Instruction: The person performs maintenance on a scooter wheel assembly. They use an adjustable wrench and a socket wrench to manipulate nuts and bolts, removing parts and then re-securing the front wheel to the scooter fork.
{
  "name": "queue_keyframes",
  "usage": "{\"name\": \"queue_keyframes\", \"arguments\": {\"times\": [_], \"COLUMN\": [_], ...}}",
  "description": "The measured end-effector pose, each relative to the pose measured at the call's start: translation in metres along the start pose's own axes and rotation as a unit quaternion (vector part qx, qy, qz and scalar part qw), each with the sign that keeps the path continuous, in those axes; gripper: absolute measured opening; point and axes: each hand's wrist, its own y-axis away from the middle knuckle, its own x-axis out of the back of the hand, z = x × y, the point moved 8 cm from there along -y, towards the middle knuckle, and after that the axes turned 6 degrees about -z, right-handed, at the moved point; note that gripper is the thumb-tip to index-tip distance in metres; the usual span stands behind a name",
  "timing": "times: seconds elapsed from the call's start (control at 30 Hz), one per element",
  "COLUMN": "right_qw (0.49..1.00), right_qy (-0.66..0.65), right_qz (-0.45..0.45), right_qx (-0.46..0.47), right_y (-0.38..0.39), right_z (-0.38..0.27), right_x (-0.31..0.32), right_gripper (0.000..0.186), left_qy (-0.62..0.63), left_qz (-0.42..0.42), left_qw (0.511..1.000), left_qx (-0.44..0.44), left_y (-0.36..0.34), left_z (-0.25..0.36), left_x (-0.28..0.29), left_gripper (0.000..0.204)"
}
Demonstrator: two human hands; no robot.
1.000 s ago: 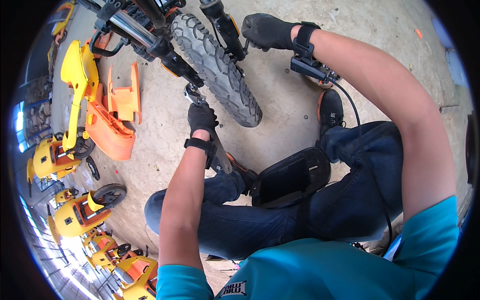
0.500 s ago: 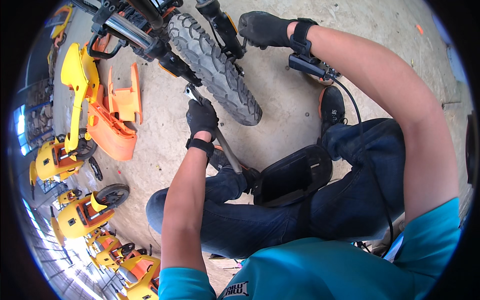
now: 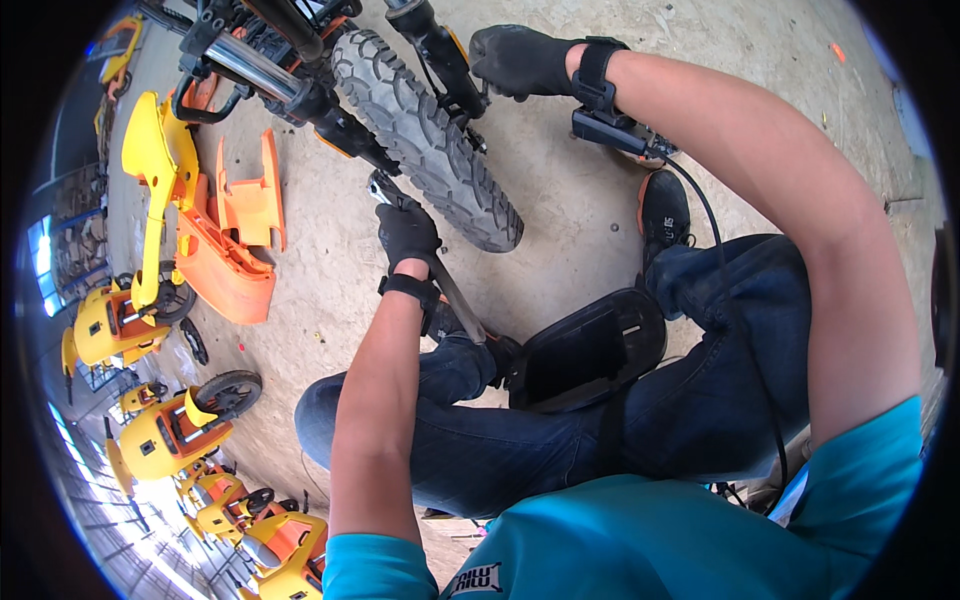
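Note:
My left hand, in a black glove, is wrapped round a long-handled metal wrench. The wrench's head sits by the bottom of the near fork leg, at the wheel's axle end; whether it is seated on a nut I cannot tell. My gloved right hand is closed at the lower end of the other fork leg. Its fingers hide whatever they hold. Between the two legs stands the knobbly front tyre of a motorbike.
Yellow and orange body panels lie on the concrete floor at the left. Several yellow bikes stand beyond them. A black tray-like case rests between my legs. A cable runs from a black device below my right wrist.
My left hand and the wrench have shifted very slightly to the right and downward. My right hand has moved slightly left, still closed beside the fork leg.

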Motion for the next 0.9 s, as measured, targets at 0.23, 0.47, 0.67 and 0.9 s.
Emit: {"name": "queue_keyframes", "arguments": {"times": [0.23, 0.47, 0.67, 0.9], "right_qw": [0.999, 1.0, 1.0, 1.0], "right_qy": [0.034, -0.007, 0.012, 0.01], "right_qz": [0.0, -0.001, -0.003, -0.003], "right_qx": [0.013, 0.001, 0.002, 0.002], "right_y": [0.001, 0.004, 0.002, -0.002], "right_z": [-0.001, -0.004, -0.004, -0.005], "right_x": [0.0, 0.002, 0.002, 0.001], "right_gripper": [0.019, 0.017, 0.018, 0.018], "left_qy": [0.002, 0.113, 0.072, -0.052], "left_qz": [0.012, -0.044, -0.039, 0.028], "left_qw": [1.0, 0.989, 0.994, 0.998], "left_qx": [-0.017, 0.085, 0.071, -0.024], "left_y": [0.014, 0.039, 0.033, 0.0], "left_z": [0.023, 0.046, 0.04, 0.01], "left_x": [0.009, 0.021, 0.023, 0.011], "left_gripper": [0.028, 0.037, 0.038, 0.037]}}
